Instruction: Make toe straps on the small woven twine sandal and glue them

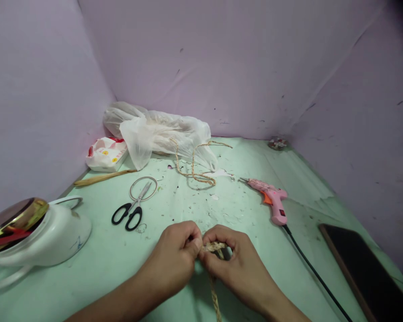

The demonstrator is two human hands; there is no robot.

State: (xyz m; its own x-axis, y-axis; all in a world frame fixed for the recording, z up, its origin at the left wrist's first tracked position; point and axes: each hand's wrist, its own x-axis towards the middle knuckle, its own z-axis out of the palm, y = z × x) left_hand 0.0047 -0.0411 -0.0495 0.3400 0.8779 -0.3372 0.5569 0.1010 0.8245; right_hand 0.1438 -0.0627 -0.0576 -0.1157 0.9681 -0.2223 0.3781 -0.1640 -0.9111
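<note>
Near the front of the green-covered table, my left hand and my right hand meet fingertip to fingertip. A braided straw cord is pinched between my right thumb and fingers, and a length of it hangs down toward the bottom edge. My left thumb and forefinger are pressed together at the cord's end; exactly what they grip is hidden by the fingers. Another braided cord lies loosely curled farther back. To the right rests a pink glue gun with an orange trigger, its nozzle pointing left.
Black-handled scissors lie over a metal ring at left. Behind are a straw bundle, a tissue pack and a white plastic bag. A white pot stands left, a phone right, beside the glue gun's black cable.
</note>
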